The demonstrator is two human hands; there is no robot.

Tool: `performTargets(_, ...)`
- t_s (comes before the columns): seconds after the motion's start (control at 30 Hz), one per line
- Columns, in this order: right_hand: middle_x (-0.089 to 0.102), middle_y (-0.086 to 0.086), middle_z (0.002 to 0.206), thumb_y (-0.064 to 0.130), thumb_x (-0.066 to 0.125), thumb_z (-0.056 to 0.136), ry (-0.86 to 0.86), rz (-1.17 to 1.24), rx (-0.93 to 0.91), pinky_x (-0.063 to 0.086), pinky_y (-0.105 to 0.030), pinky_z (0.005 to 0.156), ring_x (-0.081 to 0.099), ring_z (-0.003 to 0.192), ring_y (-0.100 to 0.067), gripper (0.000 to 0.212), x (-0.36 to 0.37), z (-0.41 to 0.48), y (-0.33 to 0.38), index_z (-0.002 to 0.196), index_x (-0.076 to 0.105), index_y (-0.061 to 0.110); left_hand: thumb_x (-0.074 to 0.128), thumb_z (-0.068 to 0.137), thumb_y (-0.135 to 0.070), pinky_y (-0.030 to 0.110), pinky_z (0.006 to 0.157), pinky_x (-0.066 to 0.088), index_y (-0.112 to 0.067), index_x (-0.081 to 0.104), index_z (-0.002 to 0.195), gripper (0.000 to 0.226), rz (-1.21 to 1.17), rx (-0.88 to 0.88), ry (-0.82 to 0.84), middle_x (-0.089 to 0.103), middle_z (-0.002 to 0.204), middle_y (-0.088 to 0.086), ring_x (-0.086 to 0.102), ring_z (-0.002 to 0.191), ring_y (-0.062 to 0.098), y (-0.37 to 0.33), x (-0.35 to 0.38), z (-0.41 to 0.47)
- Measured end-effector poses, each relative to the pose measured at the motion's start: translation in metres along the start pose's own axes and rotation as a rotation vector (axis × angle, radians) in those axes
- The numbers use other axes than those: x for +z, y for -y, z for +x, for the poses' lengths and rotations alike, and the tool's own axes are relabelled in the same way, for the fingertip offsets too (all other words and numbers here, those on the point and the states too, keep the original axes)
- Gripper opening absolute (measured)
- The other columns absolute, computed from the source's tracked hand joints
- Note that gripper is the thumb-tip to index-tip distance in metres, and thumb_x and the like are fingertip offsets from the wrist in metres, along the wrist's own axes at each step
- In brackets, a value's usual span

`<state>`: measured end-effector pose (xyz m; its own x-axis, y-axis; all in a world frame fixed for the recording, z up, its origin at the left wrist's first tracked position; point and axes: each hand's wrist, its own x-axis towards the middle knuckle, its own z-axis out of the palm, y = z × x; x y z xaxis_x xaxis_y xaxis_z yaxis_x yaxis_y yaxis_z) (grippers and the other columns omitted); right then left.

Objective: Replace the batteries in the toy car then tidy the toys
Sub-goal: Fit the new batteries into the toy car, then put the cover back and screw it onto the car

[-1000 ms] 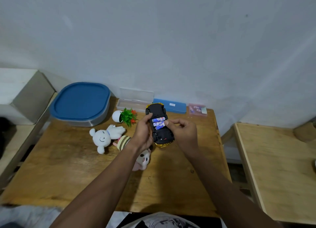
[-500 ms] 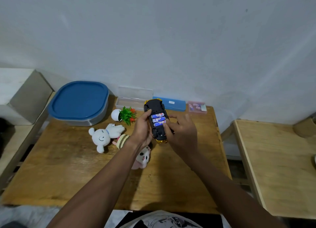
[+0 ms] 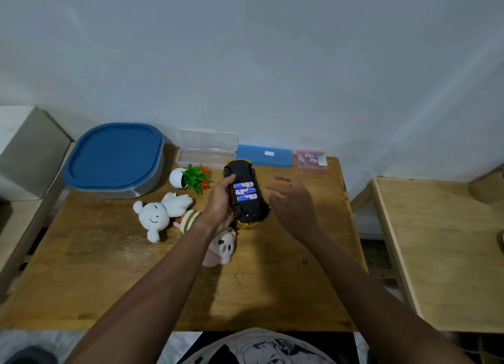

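- Your right hand (image 3: 290,200) has come off the toy car (image 3: 246,197). Half a second ago its fingers pressed on the battery bay; now it hangs just beside the car, fingers spread, holding nothing.
- Your left hand (image 3: 221,204) keeps its grip, wrapped around the car's left flank, thumb near the upper wheel. The car is held upside down, just above the surface (image 3: 109,268).
- Three batteries (image 3: 244,191) now lie side by side in the open bay, all fully exposed. Judge the insertion step as done or nearly so; the bay has no cover on it, and no cover can be identified anywhere in view.
- Directly under your left wrist lie a striped plush (image 3: 189,219) and a pink plush (image 3: 222,250); a white bunny plush (image 3: 158,213) lies just left of them. A small potted plant (image 3: 191,177) lies on its side beyond.
- Along the far edge, against the wall, stand a blue-lidded container (image 3: 114,159), an open clear case (image 3: 206,152), a blue case (image 3: 264,156) and a small pink box (image 3: 312,160).
- Open room: the right part of the surface beyond your right hand is bare up to its edge, and the whole near half is bare. Use either to set the car down.
- A gap separates the right edge from the neighbouring bench (image 3: 436,254); keep the batteries clear of it.
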<state>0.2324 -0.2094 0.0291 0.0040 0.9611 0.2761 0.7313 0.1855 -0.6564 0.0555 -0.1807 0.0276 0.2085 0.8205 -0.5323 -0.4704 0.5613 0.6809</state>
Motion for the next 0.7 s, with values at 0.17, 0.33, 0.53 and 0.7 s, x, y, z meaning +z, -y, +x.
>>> performTargets(0.17, 0.072, 0.002, 0.113, 0.020, 0.065, 0.091, 0.111, -0.001, 0.364, 0.038, -0.008, 0.075, 0.061, 0.097, -0.005, 0.023, -0.002, -0.003, -0.030, 0.113, 0.073, 0.022, 0.045, 0.101, -0.038, 0.046, 0.087, 0.056, -0.001, 0.060, 0.127, 0.048, -0.038, 0.001, -0.051, 0.070, 0.104, 0.018, 0.067, 0.090, 0.032, -0.003, -0.018, 0.008)
performTargets(0.33, 0.073, 0.003, 0.109, 0.032, 0.067, 0.088, 0.284, -0.164, 0.400, 0.050, -0.027, 0.076, 0.064, 0.096, -0.011, 0.026, 0.020, -0.007, -0.034, 0.112, 0.073, 0.023, 0.049, 0.098, -0.047, 0.053, 0.101, 0.047, -0.001, 0.060, 0.131, 0.058, -0.053, -0.036, -0.056, 0.070, 0.104, 0.018, 0.066, 0.090, 0.034, 0.002, -0.027, 0.013)
performTargets(0.53, 0.065, -0.002, 0.106, 0.049, 0.073, 0.080, 0.393, -0.394, 0.324, 0.047, -0.035, 0.079, 0.059, 0.099, -0.021, 0.042, 0.051, 0.011, -0.032, 0.111, 0.068, 0.020, 0.045, 0.101, -0.039, 0.039, 0.072, 0.060, -0.002, 0.061, 0.130, 0.050, -0.001, -0.061, -0.033, 0.072, 0.100, 0.017, 0.071, 0.083, 0.029, 0.002, -0.027, -0.001)
performTargets(0.7, 0.063, -0.001, 0.104, 0.049, 0.074, 0.076, 0.449, -0.444, 0.319, 0.049, -0.039, 0.083, 0.056, 0.102, -0.024, 0.037, 0.066, 0.016, -0.036, 0.102, 0.064, 0.025, 0.046, 0.099, -0.037, 0.040, 0.077, 0.059, 0.001, 0.057, 0.133, 0.052, -0.007, -0.037, -0.024, 0.067, 0.105, 0.020, 0.067, 0.088, 0.031, 0.002, -0.033, -0.006)
